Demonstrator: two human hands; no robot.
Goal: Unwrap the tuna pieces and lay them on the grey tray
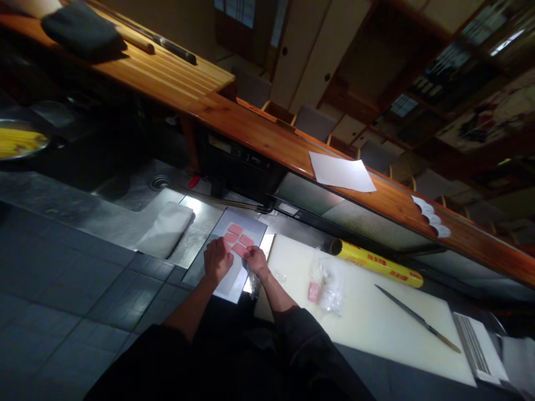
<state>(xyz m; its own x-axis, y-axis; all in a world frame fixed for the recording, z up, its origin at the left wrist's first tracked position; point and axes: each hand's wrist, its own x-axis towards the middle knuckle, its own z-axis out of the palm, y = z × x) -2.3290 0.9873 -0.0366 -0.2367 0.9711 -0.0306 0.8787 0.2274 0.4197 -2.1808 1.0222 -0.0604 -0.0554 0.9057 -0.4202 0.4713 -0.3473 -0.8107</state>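
Several flat pink pieces (pixel 234 229) lie on a pale sheet over a grey tray (pixel 229 286). My left hand (pixel 218 260) is at the left edge of the pieces, its fingers bent and close to one of them; whether it grips anything is too small to tell. My right hand (pixel 256 259) has its fingertips pinched at the right end of the lower right piece. On the white cutting board (pixel 359 312) to the right are clear plastic wrapping (pixel 332 292) and another pink piece (pixel 313 292) inside plastic.
A long knife (pixel 412 313) lies on the board, with a yellow roll (pixel 378 263) behind it. A folded white cloth (pixel 168 228) is left of the tray, near the sink (pixel 121 192). Beyond runs a wooden counter (pixel 251 131) with a paper sheet (pixel 341 171).
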